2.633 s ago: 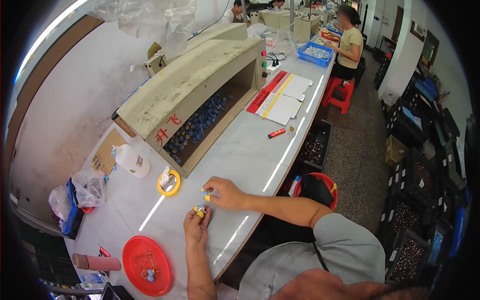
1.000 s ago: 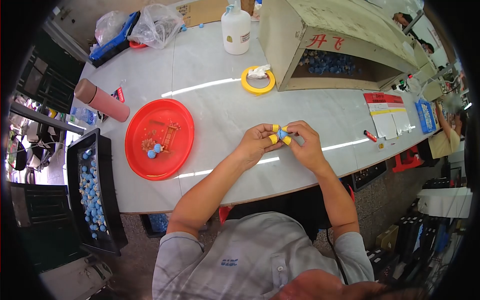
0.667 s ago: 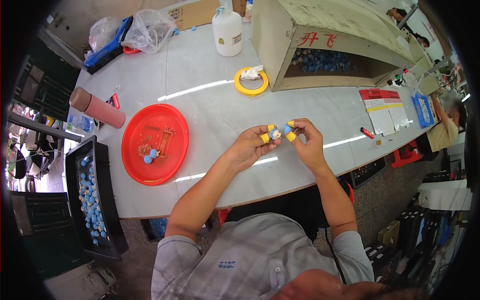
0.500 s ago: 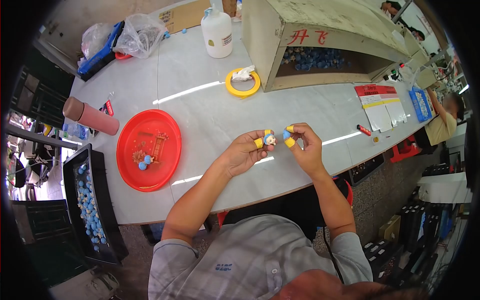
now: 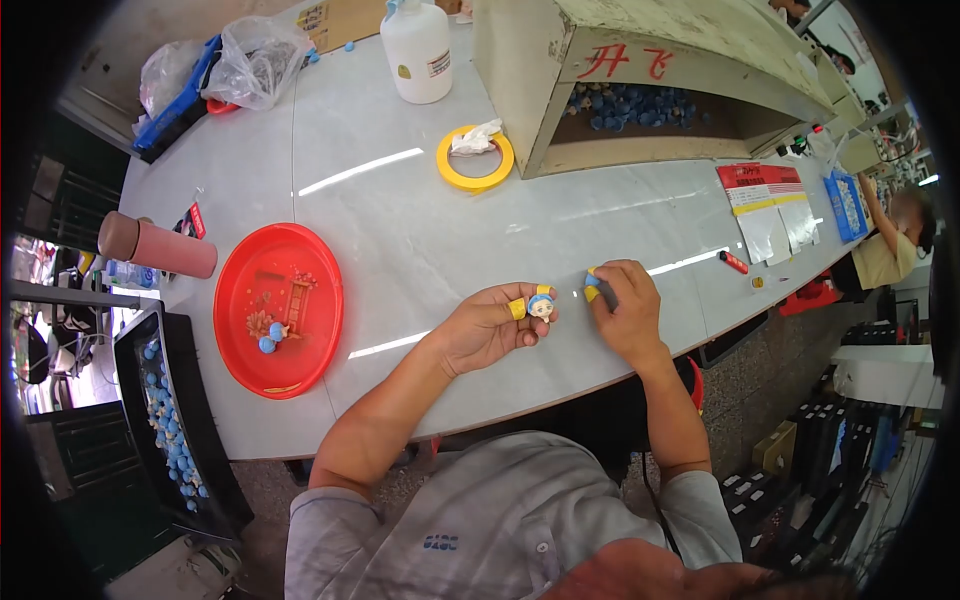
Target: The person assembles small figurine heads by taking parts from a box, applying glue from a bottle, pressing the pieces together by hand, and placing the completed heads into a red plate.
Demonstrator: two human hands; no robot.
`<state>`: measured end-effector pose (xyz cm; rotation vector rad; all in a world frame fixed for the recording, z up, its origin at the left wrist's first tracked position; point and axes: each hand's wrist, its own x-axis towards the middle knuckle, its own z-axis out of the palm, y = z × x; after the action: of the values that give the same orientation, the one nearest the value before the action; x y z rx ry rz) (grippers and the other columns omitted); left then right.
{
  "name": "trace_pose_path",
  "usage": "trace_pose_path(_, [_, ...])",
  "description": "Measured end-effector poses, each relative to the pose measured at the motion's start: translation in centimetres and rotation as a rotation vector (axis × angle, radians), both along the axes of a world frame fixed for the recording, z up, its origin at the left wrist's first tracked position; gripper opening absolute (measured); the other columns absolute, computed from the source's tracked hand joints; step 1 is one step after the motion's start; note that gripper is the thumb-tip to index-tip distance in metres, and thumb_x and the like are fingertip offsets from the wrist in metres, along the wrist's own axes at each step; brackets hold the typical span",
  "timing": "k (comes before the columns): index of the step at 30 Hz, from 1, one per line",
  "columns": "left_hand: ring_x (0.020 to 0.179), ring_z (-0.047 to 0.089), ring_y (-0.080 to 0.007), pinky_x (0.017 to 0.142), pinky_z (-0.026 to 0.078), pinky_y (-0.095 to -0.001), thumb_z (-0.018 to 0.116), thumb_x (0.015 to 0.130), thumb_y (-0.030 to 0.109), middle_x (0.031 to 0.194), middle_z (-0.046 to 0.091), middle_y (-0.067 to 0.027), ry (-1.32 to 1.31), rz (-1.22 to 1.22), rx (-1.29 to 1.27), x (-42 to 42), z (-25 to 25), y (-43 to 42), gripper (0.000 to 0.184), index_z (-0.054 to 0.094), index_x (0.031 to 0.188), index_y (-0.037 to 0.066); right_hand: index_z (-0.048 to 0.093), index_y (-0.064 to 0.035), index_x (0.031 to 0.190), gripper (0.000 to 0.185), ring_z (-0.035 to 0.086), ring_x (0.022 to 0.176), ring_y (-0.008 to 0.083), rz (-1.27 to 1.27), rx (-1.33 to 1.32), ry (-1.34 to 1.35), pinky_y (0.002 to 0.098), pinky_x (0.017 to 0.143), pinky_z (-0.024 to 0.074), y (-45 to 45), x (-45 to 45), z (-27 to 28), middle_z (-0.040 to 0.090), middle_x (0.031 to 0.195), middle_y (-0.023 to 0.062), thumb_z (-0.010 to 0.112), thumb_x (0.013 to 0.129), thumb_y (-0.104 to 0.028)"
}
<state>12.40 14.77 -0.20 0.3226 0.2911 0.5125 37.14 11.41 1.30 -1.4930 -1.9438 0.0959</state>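
Between its yellow-wrapped fingertips, my left hand (image 5: 487, 325) holds a small doll head (image 5: 540, 306) with blue hair and a pale face, turned upward. To its right, my right hand (image 5: 630, 308) pinches a small blue piece (image 5: 592, 281), apart from the head. Yellow bands also cover fingertips of the right hand. Both hands are above the grey table (image 5: 400, 240). Further left, a red round tray (image 5: 322, 345) holds a few blue-haired heads (image 5: 267, 345).
Behind are a yellow tape roll (image 5: 446, 173), a white bottle (image 5: 417, 55) and a beige machine (image 5: 520, 90) with blue pieces inside. A pink flask (image 5: 175, 249) and black crate (image 5: 215, 470) are left; a red marker (image 5: 733, 262) and a seated person (image 5: 885, 262) are right.
My hands have moved apart, separating the blue piece from the doll head. The head's face has turned upward. The camera view has swung from the machine and aisle toward the table.
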Motion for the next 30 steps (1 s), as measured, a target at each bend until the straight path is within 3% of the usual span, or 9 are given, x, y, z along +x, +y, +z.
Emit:
trace_pose_path(7, [0.098,0.065,-0.0206,0.078,0.055,-0.0287,0.053,0.102,0.011,0.113,0.064,-0.0154,0.08,0.028,-0.06,0.2,-0.5,-0.1,0.034,0.05,0.133,-0.002,0.066,-0.0045,0.1,0.03,0.061,0.089,0.0287,0.025,-0.004,-0.059,0.0376,0.075,0.0498,0.3,0.1,0.1,0.063,0.098,0.0112,0.07,0.071,0.002])
trace_pose_path(10, [0.101,0.067,-0.0226,0.077,0.055,-0.0294,0.054,0.102,0.011,0.114,0.063,-0.0159,0.068,0.013,-0.079,0.1,-0.4,0.0,0.034,0.05,0.133,-0.002,0.065,-0.0018,0.105,0.029,0.061,0.089,0.0261,-0.036,0.038,0.205,0.0334,0.075,0.0492,-0.3,0.8,-0.5,0.063,0.1,0.0142,0.07,0.077,0.003])
trace_pose_path(18, [0.104,0.067,-0.0242,0.08,0.057,-0.0288,0.059,0.1,0.013,0.117,0.061,-0.0167,-0.148,-0.023,-0.086,0.2,-0.6,-0.1,0.039,0.049,0.134,-0.002,0.055,0.0023,0.123,0.034,0.059,0.093,0.0193,-0.666,0.387,0.425,0.0305,0.081,0.0474,-4.4,11.3,-3.3,0.06,0.117,0.0126,0.063,0.09,0.0])
trace_pose_path(21, [0.107,0.067,-0.0248,0.086,0.059,-0.0295,0.061,0.098,0.013,0.119,0.061,-0.0171,-0.159,-0.025,-0.123,0.2,-0.7,0.1,0.041,0.048,0.134,-0.002,0.055,0.0024,0.123,0.033,0.058,0.094,0.0178,-0.766,0.329,0.515,0.0304,0.082,0.0471,-5.1,13.4,-2.9,0.061,0.116,0.0118,0.063,0.091,-0.001])
trace_pose_path(24, [0.107,0.067,-0.0253,0.09,0.06,-0.0301,0.061,0.098,0.011,0.12,0.061,-0.0173,-0.113,0.022,-0.119,0.2,-0.1,0.0,0.041,0.048,0.134,-0.002,0.057,0.0018,0.12,0.03,0.059,0.093,0.0164,-0.638,0.259,0.569,0.0301,0.081,0.0465,-5.1,11.9,-3.2,0.063,0.111,0.0101,0.064,0.091,-0.001])
trace_pose_path(25, [0.107,0.068,-0.0253,0.09,0.06,-0.0299,0.061,0.098,0.01,0.119,0.061,-0.0174,-0.056,0.077,-0.123,0.1,0.1,-0.1,0.041,0.048,0.134,-0.002,0.059,0.0008,0.116,0.026,0.06,0.092,0.0154,-0.559,0.197,0.393,0.0289,0.078,0.0456,-4.7,11.1,-2.3,0.065,0.105,0.0087,0.064,0.09,0.0])
trace_pose_path(27, [0.105,0.068,-0.0251,0.09,0.061,-0.0294,0.061,0.098,0.009,0.118,0.062,-0.0174,0.025,0.151,-0.116,0.3,0.4,0.0,0.041,0.048,0.134,-0.002,0.061,-0.0003,0.112,0.026,0.057,0.083,0.0159,-0.516,0.259,0.324,0.0281,0.075,0.0447,-3.5,9.6,-1.5,0.064,0.099,0.008,0.064,0.087,0.004])
trace_pose_path(30, [0.105,0.069,-0.0259,0.09,0.061,-0.0297,0.057,0.099,0.007,0.116,0.063,-0.0177,0.049,0.251,-0.15,0.3,0.0,0.2,0.034,0.049,0.132,-0.003,0.048,0.0007,0.129,0.05,0.053,0.104,0.0205,-0.815,0.426,0.343,0.0329,0.087,0.0427,-4.7,13.5,-2.8,0.053,0.121,0.0143,0.07,0.085,-0.005])
